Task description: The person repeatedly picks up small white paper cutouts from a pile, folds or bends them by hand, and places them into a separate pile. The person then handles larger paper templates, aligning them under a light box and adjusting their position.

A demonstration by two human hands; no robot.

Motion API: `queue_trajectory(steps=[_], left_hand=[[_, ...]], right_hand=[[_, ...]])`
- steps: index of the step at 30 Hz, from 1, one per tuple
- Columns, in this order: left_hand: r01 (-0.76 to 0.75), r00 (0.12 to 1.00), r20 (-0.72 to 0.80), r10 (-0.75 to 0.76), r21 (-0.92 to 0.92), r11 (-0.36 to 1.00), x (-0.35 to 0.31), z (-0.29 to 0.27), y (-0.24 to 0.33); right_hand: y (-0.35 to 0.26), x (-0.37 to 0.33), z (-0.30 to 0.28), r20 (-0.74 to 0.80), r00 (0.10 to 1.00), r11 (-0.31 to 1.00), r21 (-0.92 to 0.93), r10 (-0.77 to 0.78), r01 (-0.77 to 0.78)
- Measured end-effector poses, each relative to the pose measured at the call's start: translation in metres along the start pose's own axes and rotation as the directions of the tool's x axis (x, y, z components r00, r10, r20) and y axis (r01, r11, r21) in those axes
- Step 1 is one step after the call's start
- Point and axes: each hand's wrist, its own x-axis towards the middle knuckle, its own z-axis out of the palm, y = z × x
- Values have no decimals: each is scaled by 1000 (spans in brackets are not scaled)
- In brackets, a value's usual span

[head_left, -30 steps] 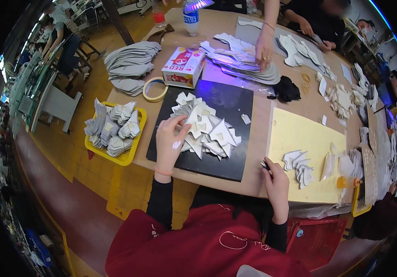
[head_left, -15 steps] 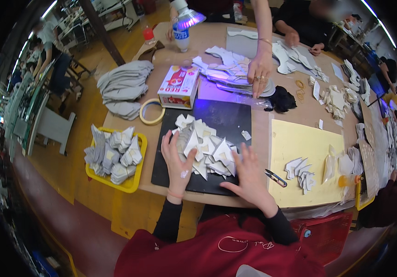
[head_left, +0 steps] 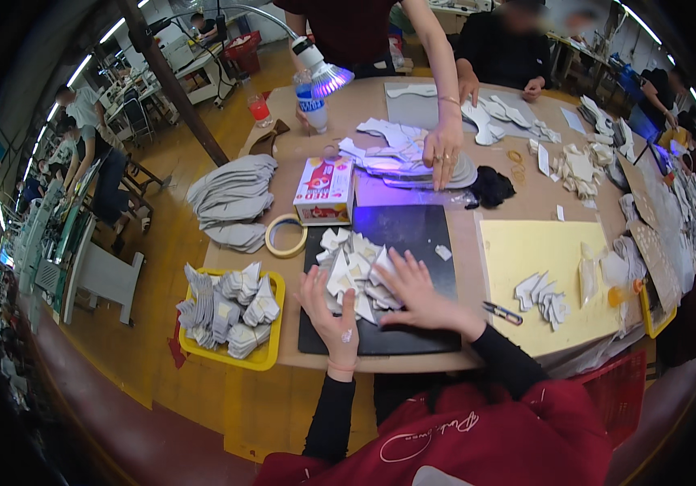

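Observation:
A loose pile of small white and grey cut pieces (head_left: 351, 263), pointed in shape, lies on a black mat (head_left: 400, 227) in front of me. My left hand (head_left: 330, 317) is at the pile's left side, fingers apart and pointing up. Flat against the right side of the pile, my right hand (head_left: 419, 290) has its fingers spread over some of the pieces and hides part of them. Neither hand grips anything. Left of the mat, a yellow tray (head_left: 260, 356) holds stacked bundles of similar pieces (head_left: 238, 283).
A tape roll (head_left: 286, 236), a printed carton (head_left: 326, 188) and grey stacks (head_left: 233, 198) stand left of and behind the mat. Thread snips (head_left: 502, 313) and more pieces (head_left: 540, 296) lie right. Across the table, a co-worker's hand (head_left: 443, 150) rests on white pieces under a purple-lit lamp (head_left: 327, 73).
My right hand has moved left onto the pieces, and the pile is drawn closer together. The whole view has shifted, with the table lower and further right in it.

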Motion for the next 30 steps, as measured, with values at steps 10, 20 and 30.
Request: queue_trajectory(steps=[10,20,30], left_hand=[[153,981,-137,-137,110,982,-57,-48,-14],[295,944,-175,-280,64,953,-48,-43,-23],[-45,990,-118,72,215,976,-30,-37,15]], right_hand=[[23,-72,21,-419,744,621,784,521,6],[13,-68,15,-291,715,417,909,636,-1],[9,-74,33,-415,690,565,825,593,11]])
